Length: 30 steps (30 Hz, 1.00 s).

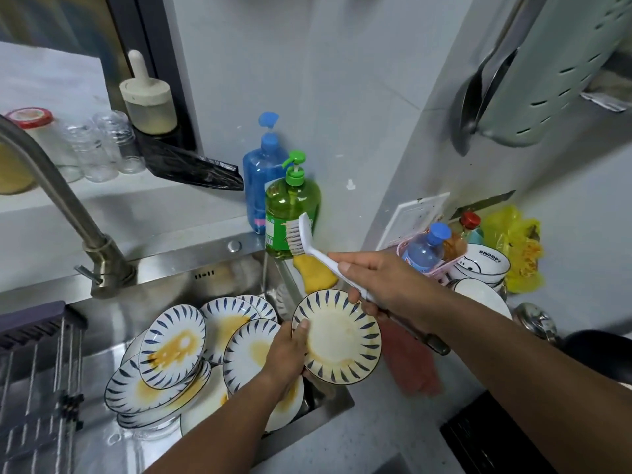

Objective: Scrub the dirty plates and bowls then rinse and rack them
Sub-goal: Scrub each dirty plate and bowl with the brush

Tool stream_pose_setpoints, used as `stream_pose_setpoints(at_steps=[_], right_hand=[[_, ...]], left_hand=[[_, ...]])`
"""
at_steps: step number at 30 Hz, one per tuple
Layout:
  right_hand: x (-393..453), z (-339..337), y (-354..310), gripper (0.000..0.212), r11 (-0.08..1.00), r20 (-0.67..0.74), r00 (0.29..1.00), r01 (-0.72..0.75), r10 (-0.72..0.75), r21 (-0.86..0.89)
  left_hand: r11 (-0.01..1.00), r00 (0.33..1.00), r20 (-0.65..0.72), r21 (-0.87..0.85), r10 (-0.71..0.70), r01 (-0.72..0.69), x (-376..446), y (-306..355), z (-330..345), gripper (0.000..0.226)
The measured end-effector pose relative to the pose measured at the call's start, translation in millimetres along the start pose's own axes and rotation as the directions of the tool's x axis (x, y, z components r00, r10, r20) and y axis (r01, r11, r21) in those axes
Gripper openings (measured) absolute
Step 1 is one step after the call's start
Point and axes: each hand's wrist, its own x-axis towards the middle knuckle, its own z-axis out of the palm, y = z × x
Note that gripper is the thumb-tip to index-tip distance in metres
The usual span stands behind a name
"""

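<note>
Yellow-stained plate point(337, 338) is gripped by the left hand point(285, 354) mid-frame over the sink point(219, 275) edge, brush point(309, 246) clutched in the right hand point(379, 285) above it, so a greasy slip onto the stacked plates point(171, 354) could easily be caused.

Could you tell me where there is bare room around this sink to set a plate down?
Bare steel shows in the sink between the faucet base and the stacked dirty plates, and along the ledge behind the faucet. The speckled counter below the red cloth is free. The right corner is crowded with bowls and bottles.
</note>
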Motion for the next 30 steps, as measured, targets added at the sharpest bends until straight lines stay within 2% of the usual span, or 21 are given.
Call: stream_pose_setpoints(at_steps=[9, 17, 22, 24, 25, 27, 30], right_hand=[[7.8, 13.3, 3.8, 0.031, 1.000, 0.044, 0.999, 0.008, -0.009, 0.019], [8.8, 13.9, 9.3, 0.029, 1.000, 0.046, 0.999, 0.009, -0.009, 0.013], [9.3, 16.5, 12.4, 0.032, 1.000, 0.044, 0.999, -0.007, 0.007, 0.009], [9.5, 17.0, 14.2, 0.033, 1.000, 0.042, 0.999, -0.011, 0.011, 0.006], [10.0, 17.4, 15.3, 0.033, 1.000, 0.044, 0.999, -0.011, 0.011, 0.005], [11.3, 18.2, 18.9, 0.034, 1.000, 0.046, 0.999, -0.015, 0.014, 0.002], [15.3, 22.7, 25.1, 0.035, 1.000, 0.039, 0.999, -0.025, 0.026, -0.018]], left_hand=[[1.000, 0.998, 0.057, -0.023, -0.007, 0.009, -1.1, 11.9, -2.7, 0.029], [0.999, 0.999, 0.042, 0.006, -0.034, 0.033, 1.0, 13.9, 0.8, 0.037], [0.992, 0.994, 0.060, 0.096, -0.088, 0.082, -1.2, 17.5, -4.4, 0.037], [0.992, 0.991, 0.075, 0.065, -0.115, 0.111, -3.0, 17.5, -13.8, 0.046], [0.991, 0.992, 0.052, 0.069, -0.114, 0.110, -2.7, 13.0, -22.7, 0.049], [0.989, 0.988, -0.138, 0.123, -0.069, 0.086, -0.1, -5.4, -46.8, 0.040], [0.942, 0.910, -0.412, 0.321, 0.048, 0.095, -0.1, -35.4, -86.3, 0.017]])
